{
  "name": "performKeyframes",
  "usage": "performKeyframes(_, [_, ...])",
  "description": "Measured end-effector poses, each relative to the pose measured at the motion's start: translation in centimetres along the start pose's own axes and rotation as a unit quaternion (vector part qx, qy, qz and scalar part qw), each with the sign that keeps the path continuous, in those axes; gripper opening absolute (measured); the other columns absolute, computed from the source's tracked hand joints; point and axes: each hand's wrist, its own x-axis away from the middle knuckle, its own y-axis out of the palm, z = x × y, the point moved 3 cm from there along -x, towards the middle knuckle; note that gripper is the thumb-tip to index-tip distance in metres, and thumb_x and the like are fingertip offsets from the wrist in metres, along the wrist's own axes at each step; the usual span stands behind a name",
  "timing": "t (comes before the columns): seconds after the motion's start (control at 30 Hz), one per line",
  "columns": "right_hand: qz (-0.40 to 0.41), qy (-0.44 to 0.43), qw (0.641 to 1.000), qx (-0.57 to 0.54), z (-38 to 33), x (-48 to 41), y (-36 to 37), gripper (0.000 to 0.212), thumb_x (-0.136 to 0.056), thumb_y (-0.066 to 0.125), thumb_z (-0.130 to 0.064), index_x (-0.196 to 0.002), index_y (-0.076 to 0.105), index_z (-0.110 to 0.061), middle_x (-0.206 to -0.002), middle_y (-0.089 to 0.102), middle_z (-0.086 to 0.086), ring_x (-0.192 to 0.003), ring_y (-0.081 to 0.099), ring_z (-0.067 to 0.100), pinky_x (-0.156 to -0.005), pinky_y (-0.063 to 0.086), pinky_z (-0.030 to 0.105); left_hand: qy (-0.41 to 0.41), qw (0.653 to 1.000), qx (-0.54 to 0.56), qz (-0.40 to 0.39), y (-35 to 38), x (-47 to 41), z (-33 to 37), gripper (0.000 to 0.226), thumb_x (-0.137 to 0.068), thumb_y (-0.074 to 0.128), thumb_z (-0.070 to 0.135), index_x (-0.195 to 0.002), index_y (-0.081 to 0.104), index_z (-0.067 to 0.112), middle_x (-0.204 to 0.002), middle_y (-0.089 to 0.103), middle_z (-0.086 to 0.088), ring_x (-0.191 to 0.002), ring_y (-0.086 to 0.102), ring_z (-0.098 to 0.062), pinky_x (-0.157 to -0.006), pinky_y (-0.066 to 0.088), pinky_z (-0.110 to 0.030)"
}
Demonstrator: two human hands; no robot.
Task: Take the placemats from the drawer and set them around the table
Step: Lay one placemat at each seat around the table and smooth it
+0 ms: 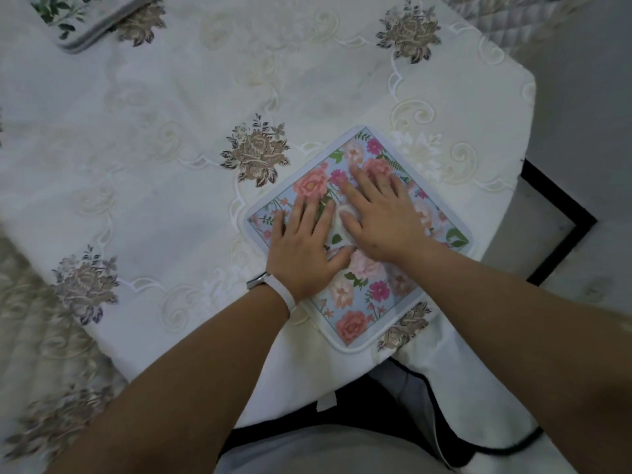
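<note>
A square placemat [362,295] with pink flowers on light blue and a pale border lies flat near the table's near right edge, turned like a diamond. My left hand [304,248] and my right hand [379,213] both rest palm down on it, fingers spread, side by side and touching at the thumbs. Neither hand grips anything. A second placemat [78,18], green-leaved with a grey border, lies at the far left corner of the view, partly cut off.
The table [171,148] wears a white embroidered cloth with brown flower motifs. Its right edge [526,138] drops to a pale floor with a black-framed square [564,213]. A quilted chair back [533,15] shows at the top right.
</note>
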Motion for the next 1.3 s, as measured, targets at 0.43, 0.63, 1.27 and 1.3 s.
performKeyframes(0.43, [0.004,0.122,0.991,-0.048,5.1,7.4,-0.4,0.066,-0.098,0.021,-0.053,-0.156,0.014,-0.022,-0.165,0.004,0.003,-0.151,0.0,0.025,-0.12,0.0,0.048,-0.056,0.997,0.052,0.013,-0.3,5.3,-1.3,0.085,-0.092,0.027,0.069,-0.156,0.01,0.015,-0.164,0.004,-0.009,-0.15,-0.002,-0.027,-0.12,0.005,-0.05])
performKeyframes(0.63, [-0.014,0.012,1.0,-0.023,-0.5,9.0,2.3,0.057,-0.102,0.027,-0.05,-0.153,0.025,-0.026,-0.164,0.012,0.0,-0.151,0.008,0.024,-0.12,0.01,0.054,0.002,0.999,0.024,-0.042,3.0,8.2,7.7,0.108,-0.079,0.032,0.083,-0.154,0.017,0.007,-0.162,0.012,-0.01,-0.15,0.002,-0.025,-0.119,0.008,-0.051])
performKeyframes(1.27, [-0.001,0.102,0.995,-0.007,12.6,9.8,-2.5,0.065,-0.091,0.022,-0.051,-0.135,0.047,-0.011,-0.144,0.043,0.013,-0.132,0.04,0.033,-0.11,0.027,0.051,-0.19,0.982,0.003,0.005,-4.9,11.0,-5.7,0.075,-0.081,0.037,0.06,-0.141,0.045,0.015,-0.148,0.045,-0.011,-0.134,0.041,-0.033,-0.106,0.038,-0.051])
performKeyframes(1.3, [0.013,0.097,0.995,-0.007,12.4,9.8,-3.1,0.063,-0.085,0.023,-0.049,-0.12,0.057,-0.008,-0.126,0.054,0.014,-0.118,0.051,0.034,-0.104,0.034,0.049,-0.203,0.979,0.027,0.016,-5.5,11.8,-5.9,0.071,-0.081,0.041,0.055,-0.138,0.049,0.014,-0.144,0.049,-0.01,-0.131,0.044,-0.033,-0.104,0.04,-0.049])
